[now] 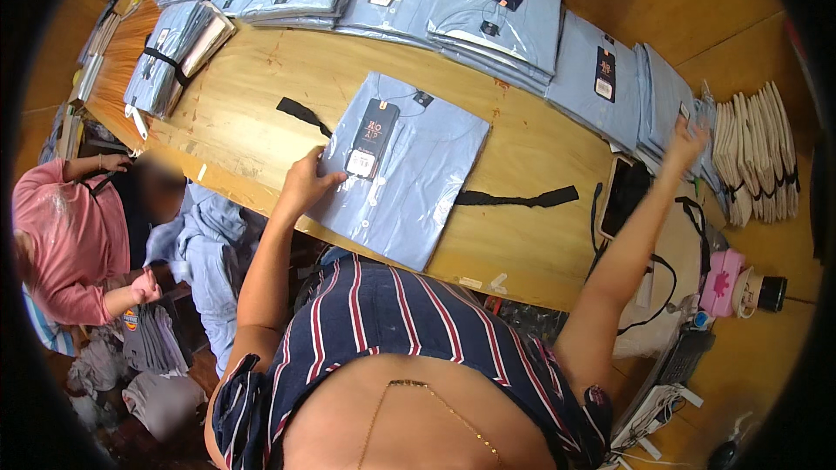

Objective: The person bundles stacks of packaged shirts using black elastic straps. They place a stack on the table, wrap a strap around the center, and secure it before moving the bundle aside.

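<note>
A light-blue folded shirt in clear plastic [427,152] lies in front of me on the wooden table, with a dark tag and a white label on it. My left hand [306,184] is closed at its left edge, thumb on top of the plastic. Under the shirt runs a black elastic strap [522,198], its two ends sticking out at either side. My right arm stretches far to the right. There my right hand [686,146], slightly blurred and with fingers apart, is at the edge of a stack of packed blue shirts [666,91].
Stacks of packed shirts [496,13] line the table's far edge. A strapped bundle [170,57] stands at the left end of the wooden table [252,78]. Folded cream cloths [753,152] and a dark phone-like object [625,196] are at right. Another person [74,218] works at lower left.
</note>
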A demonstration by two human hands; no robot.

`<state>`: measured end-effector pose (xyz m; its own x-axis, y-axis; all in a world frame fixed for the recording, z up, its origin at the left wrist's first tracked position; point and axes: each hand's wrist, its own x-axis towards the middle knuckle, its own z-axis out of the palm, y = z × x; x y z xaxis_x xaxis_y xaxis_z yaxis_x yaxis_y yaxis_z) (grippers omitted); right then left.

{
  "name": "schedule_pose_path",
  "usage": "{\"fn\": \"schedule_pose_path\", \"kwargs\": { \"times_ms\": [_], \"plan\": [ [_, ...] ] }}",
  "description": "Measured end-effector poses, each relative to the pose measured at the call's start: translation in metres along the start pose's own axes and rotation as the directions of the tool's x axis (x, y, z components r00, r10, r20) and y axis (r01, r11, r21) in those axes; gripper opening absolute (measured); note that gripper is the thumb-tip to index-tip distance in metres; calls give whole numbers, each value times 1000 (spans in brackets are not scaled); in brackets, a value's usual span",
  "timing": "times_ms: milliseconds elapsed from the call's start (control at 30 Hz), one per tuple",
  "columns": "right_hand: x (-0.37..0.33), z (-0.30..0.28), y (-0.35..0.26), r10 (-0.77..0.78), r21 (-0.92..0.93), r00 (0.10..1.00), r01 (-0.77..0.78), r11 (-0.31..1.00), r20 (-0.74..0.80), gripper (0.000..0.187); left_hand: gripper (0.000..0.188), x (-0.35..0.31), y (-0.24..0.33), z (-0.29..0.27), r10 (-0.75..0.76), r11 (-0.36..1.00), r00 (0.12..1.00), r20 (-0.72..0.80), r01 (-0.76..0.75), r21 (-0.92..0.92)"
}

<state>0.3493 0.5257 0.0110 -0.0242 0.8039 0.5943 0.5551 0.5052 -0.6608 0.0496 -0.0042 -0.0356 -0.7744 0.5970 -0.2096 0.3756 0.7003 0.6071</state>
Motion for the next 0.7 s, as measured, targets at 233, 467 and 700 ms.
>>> {"fn": "schedule_pose_path", "kwargs": {
  "times_ms": [233,467,700],
  "plan": [
    [-167,54,-193,-590,606,309,52,793,746,79,23,-23,89,-43,544,812,827,-142,-562,-160],
    [-111,-49,-170,-130,622,817,-314,717,562,23,23,-7,103,-88,544,690,767,-339,-640,-340],
    [-9,-72,-61,363,910,930,-104,402,-54,34,35,-2,43,-9,520,853,840,-152,-521,40]
  ]
}}
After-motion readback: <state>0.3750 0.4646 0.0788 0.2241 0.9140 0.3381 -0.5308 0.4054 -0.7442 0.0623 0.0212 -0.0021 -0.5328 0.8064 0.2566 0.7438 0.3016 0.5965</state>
